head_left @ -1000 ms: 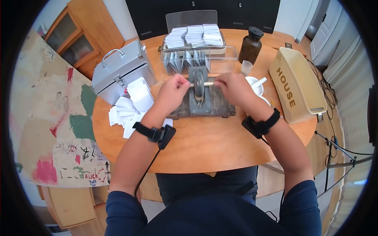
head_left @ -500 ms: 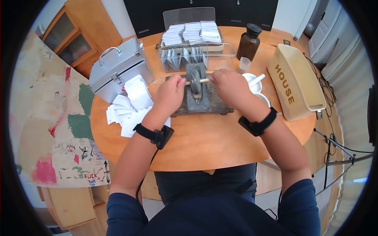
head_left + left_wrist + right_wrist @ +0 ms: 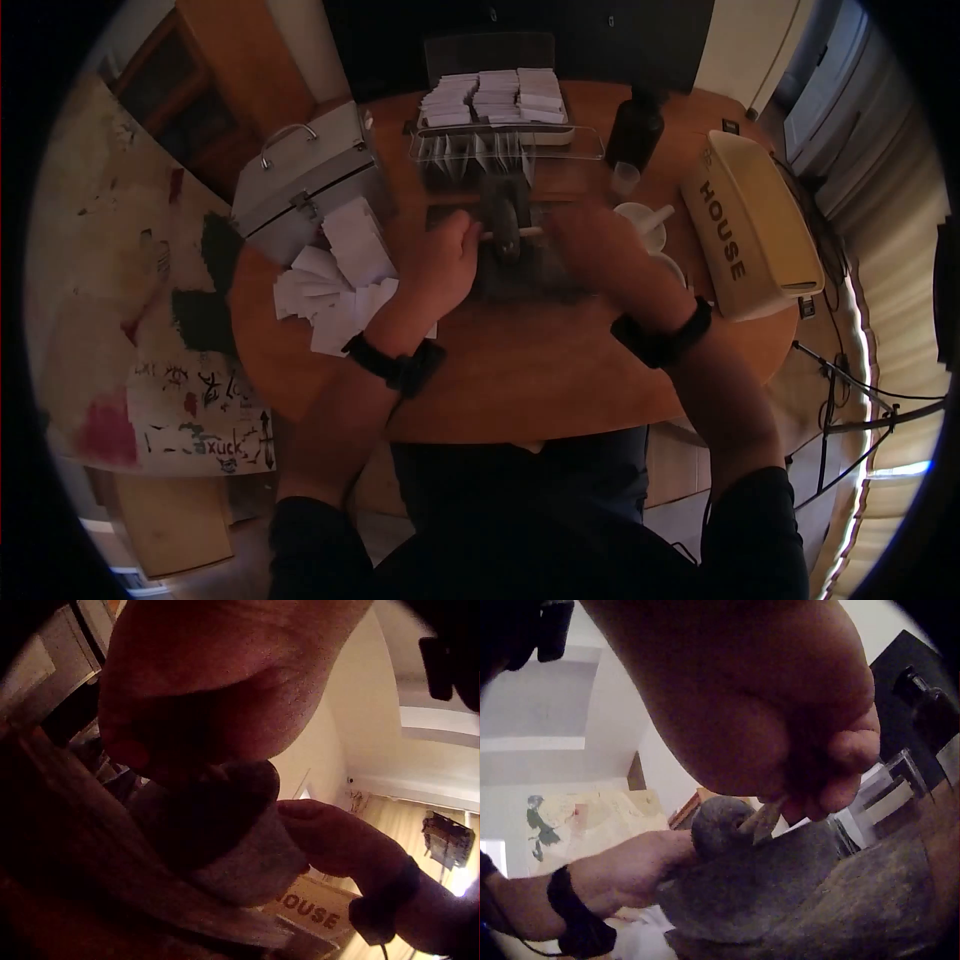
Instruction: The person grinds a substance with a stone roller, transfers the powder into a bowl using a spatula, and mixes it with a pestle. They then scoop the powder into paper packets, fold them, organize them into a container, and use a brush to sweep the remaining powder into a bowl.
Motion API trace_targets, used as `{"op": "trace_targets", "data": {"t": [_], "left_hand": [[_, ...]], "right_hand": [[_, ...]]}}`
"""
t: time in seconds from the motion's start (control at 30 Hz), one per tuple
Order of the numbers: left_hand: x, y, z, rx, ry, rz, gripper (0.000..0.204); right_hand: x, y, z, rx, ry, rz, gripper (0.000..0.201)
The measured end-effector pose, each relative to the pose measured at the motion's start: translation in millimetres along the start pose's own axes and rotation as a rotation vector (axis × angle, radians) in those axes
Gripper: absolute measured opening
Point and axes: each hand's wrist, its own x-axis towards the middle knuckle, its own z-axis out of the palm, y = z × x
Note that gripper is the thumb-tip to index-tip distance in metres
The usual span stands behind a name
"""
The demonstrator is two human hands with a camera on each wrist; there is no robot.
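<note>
In the head view a dark grinding wheel (image 3: 507,238) stands upright in a long grey grinding trough (image 3: 497,190). A pale wooden axle (image 3: 530,231) runs through the wheel. My left hand (image 3: 443,262) grips its left end, and my right hand (image 3: 600,252) holds the right end. Up close in the right wrist view, curled fingers (image 3: 849,754) surround the axle (image 3: 763,822) beside the wheel (image 3: 718,827). The left wrist view is dim; the left fingertips are mostly hidden in shadow there.
Left of the trough lie loose white paper packets (image 3: 345,285) and a metal case (image 3: 310,190). Behind it stands a clear box (image 3: 570,145) of packets. To the right are a dark bottle (image 3: 636,130), a small cup (image 3: 625,178), a white mortar (image 3: 650,235) and a cream bin (image 3: 750,230).
The wheel went slightly away from me, then came back nearer along the trough, both hands moving with it. The picture has turned much darker.
</note>
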Motion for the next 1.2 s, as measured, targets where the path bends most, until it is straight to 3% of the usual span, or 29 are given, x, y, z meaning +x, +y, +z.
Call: {"op": "trace_targets", "data": {"t": [0.07,0.2,0.47,0.6,0.67,0.73,0.8,0.87,0.93,1.0,1.07,1.13,1.2], "left_hand": [[3.3,-1.7,3.0,0.008,0.015,-0.017,0.025],[15.5,-1.6,7.7,0.047,0.022,-0.104,0.024],[11.0,-4.0,4.8,0.081,-0.047,-0.083,0.028],[15.9,-0.7,2.4,0.096,-0.014,-0.075,0.029],[1.8,6.6,-7.5,0.108,-0.051,-0.054,0.029],[0.4,5.5,-6.9,0.12,-0.098,-0.036,0.03],[2.4,-6.8,7.4,-0.021,-0.02,-0.022,0.03],[15.1,-13.9,13.1,0.007,-0.004,-0.034,0.03],[21.9,-15.1,13.8,0.027,0.022,-0.028,0.03],[13.3,-5.0,5.0,0.049,-0.035,-0.033,0.031],[3.0,4.6,-4.4,0.061,-0.081,-0.048,0.032],[4.4,4.6,-1.8,0.078,-0.135,-0.077,0.032],[9.5,-0.4,5.4,0.046,-0.055,-0.108,0.032]], "right_hand": [[-5.5,0.3,2.6,-0.022,0.054,-0.075,0.013],[11.1,8.5,12.9,-0.035,0.11,-0.059,0.014],[6.3,0.9,2.2,-0.053,-0.024,-0.028,0.021],[12.5,2.7,6.5,0.029,0.066,0.023,0.021],[-2.2,-0.1,-1.1,-0.018,-0.067,-0.012,0.02],[-8.7,0.3,-0.3,-0.005,-0.056,0.0,0.02],[-10.6,0.7,6.9,0.016,-0.066,0.016,0.021],[7.8,8.1,11.2,0.067,0.038,0.006,0.019],[12.1,8.5,11.5,0.047,-0.005,0.019,0.018],[5.7,9.1,5.3,0.026,-0.049,0.044,0.017],[-9.4,5.3,-0.1,0.015,-0.088,-0.046,0.017],[-7.0,7.0,2.9,0.036,-0.03,-0.03,0.016],[-6.2,6.5,10.4,0.072,0.014,-0.016,0.016]]}}
